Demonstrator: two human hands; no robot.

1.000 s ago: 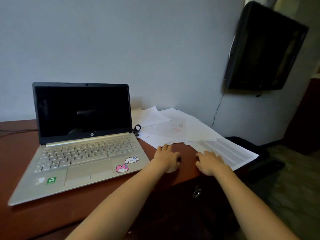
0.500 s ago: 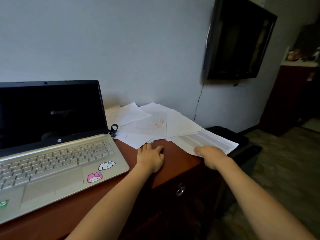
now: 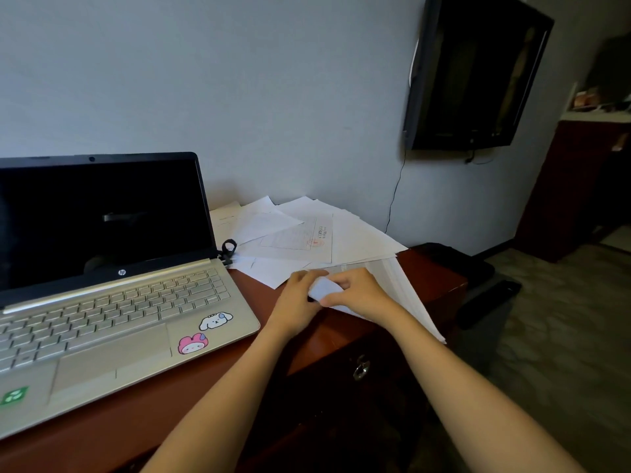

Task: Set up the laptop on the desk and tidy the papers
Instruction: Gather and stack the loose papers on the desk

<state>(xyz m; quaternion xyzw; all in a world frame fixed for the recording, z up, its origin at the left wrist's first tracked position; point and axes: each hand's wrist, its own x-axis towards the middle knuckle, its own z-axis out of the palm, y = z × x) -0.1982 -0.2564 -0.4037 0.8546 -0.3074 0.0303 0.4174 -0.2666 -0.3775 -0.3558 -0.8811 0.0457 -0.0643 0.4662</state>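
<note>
A silver laptop (image 3: 112, 302) stands open on the brown desk (image 3: 211, 380) at the left, its screen dark, with cartoon stickers on the palm rest. To its right, loose white papers (image 3: 307, 233) lie fanned out against the wall. My right hand (image 3: 362, 293) grips a printed sheet (image 3: 399, 285) and has it lifted and curled at the near corner. My left hand (image 3: 300, 297) pinches the same sheet's corner from the left. The two hands touch over the desk's right front.
A small black clip (image 3: 228, 250) lies between the laptop hinge and the papers. A dark TV (image 3: 474, 70) hangs on the wall at the right, its cable running down. A black bag (image 3: 457, 264) sits beyond the desk's right end. A drawer handle (image 3: 360, 368) shows below.
My right hand has pulled the printed sheet leftward and lifted its corner. My left hand left the bare desk and took hold of that corner. The view has turned right.
</note>
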